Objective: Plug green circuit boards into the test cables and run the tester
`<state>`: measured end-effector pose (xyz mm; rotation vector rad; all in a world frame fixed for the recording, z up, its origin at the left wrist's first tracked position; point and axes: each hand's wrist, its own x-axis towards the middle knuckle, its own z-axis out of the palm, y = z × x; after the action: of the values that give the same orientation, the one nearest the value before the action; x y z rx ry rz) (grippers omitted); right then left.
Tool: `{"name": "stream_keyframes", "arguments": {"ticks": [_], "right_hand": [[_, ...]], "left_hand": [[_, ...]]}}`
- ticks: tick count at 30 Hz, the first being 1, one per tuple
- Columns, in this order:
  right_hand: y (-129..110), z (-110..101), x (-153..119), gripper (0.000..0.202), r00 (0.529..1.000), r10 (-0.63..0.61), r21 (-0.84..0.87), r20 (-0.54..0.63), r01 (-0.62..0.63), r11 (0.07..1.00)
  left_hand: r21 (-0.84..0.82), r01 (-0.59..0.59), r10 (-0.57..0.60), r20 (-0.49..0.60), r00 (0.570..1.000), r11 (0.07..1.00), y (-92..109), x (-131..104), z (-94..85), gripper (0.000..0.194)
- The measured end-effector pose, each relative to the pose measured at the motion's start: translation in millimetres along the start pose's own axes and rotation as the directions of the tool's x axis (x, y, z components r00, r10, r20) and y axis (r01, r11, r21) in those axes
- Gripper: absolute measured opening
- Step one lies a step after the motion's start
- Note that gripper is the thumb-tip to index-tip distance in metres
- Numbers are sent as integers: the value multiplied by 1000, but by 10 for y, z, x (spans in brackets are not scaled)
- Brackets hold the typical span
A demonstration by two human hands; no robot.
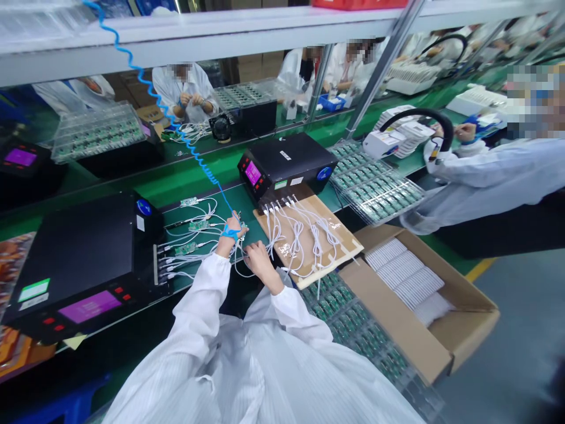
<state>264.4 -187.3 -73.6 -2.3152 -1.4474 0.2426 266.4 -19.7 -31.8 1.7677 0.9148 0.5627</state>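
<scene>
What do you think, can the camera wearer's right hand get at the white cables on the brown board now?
Probably yes. The right hand is close beside the board, and the cables lie on top, uncovered. The blue cord runs to the left wrist, so it should not hinder.

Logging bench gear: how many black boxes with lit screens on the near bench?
2: one black box left of the left hand, another black box beyond the brown board. Others may be hidden.

On the green bench [245, 207] lie two black, magenta-screened boxes [97, 247], a flat brown board [322, 207], small green circuit boards [198, 225] and white cables [185, 257].
</scene>
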Motion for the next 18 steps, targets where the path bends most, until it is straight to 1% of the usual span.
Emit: {"name": "stream_keyframes", "arguments": {"ticks": [3,5,9,13,18], "right_hand": [[-6,-22,16,28,999,-12,-36,32,13,999],[-7,-44,21,30,1000,-15,-59,26,16,998],[-7,-82,23,21,1000,-10,-99,21,12,995],[-15,-87,27,21,1000,-2,-117,6,3,993],[-46,-70,59,20,999,31,-128,-13,-33,991]], "left_hand": [[84,30,-30,2,1000,996,30,78,29,53],[124,39,-40,5,999,992,49,104,42,53],[180,41,-44,15,999,983,74,93,35,49],[215,61,-67,17,998,975,82,70,-44,43],[229,82,-88,14,996,970,94,75,-184,42]]}}
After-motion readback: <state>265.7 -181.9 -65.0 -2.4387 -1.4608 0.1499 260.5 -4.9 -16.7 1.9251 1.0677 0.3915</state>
